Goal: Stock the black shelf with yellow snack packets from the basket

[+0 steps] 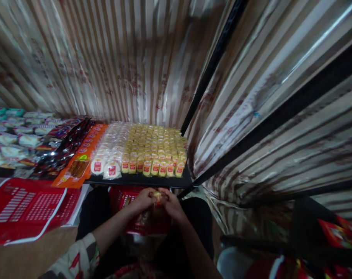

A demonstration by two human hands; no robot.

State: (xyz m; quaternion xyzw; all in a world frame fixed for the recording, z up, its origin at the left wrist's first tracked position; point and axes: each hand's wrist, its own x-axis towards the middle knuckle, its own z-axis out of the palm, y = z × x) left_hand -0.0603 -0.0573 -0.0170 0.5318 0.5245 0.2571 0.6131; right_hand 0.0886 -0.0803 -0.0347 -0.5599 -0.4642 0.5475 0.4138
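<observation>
- At lower centre of the frame, pinched a small yellow packet (157, 195) between both hands, just below the front edge of the black shelf (141, 180).
- Closed the left hand (143, 199) on the packet from the left and the right hand (171, 204) from the right, fingertips meeting on it; could not tell the exact grip of each finger through the blur.
- Held the packet over a red basket (121, 197) sitting directly under the hands, with more wrapped goods dimly visible inside.
- Judged the step in hand as handling one packet, clear of the basket and not yet on the shelf.
- Judged that setting it among the yellow rows (155, 149) above would call for a lift over the shelf edge and an upright, label-forward fit into a tight line.
- Left of those rows, lay white round packets (110, 153), then a flat orange pack (78, 164) and dark glossy packs (62, 143).
- At far left, lay pale packets (10, 139); below them, rested a red crate (27, 205).
- Across the upper frame, hung striped foil sheeting (120, 58), crossed by a black bar (213, 62).
</observation>
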